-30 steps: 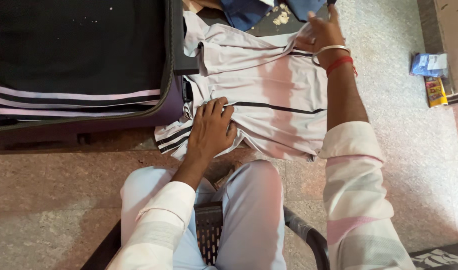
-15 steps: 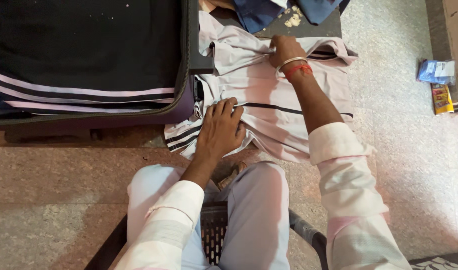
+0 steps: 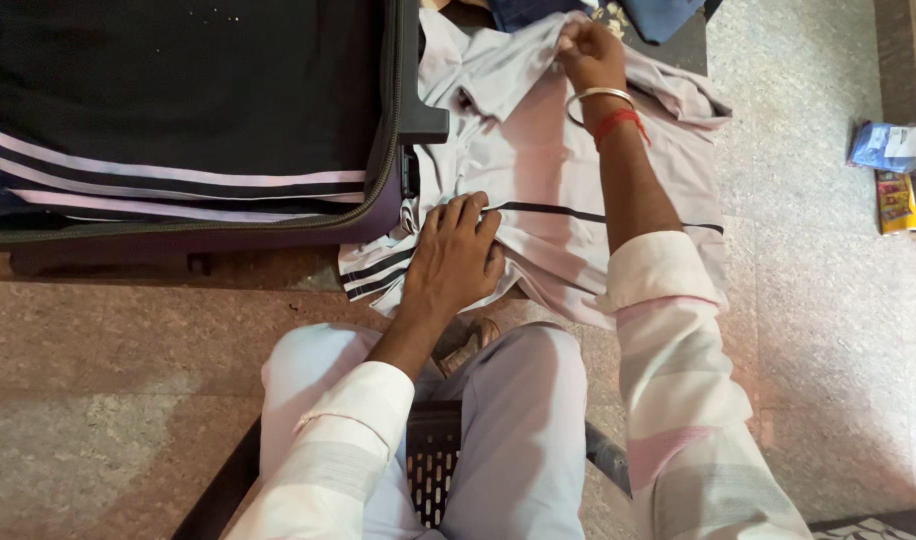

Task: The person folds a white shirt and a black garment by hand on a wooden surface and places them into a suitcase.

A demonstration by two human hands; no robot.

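Mid-fold on the pale shirt (image 3: 568, 190), which lies on the floor (image 3: 828, 300) just right of the open suitcase (image 3: 178, 110), ahead of the person's knees. Left hand (image 3: 453, 262) lies flat on the near edge, fingers together and extended, pinning the cloth by the dark stripe. Right hand (image 3: 590, 52) is at the far edge, fingers pinched shut on a fold near the collar. Likely next: carry that fold across while the left hand anchors. Far right by the wall: a blue-and-white packet (image 3: 886, 146), with a small yellow-red packet (image 3: 894, 200) just nearer.
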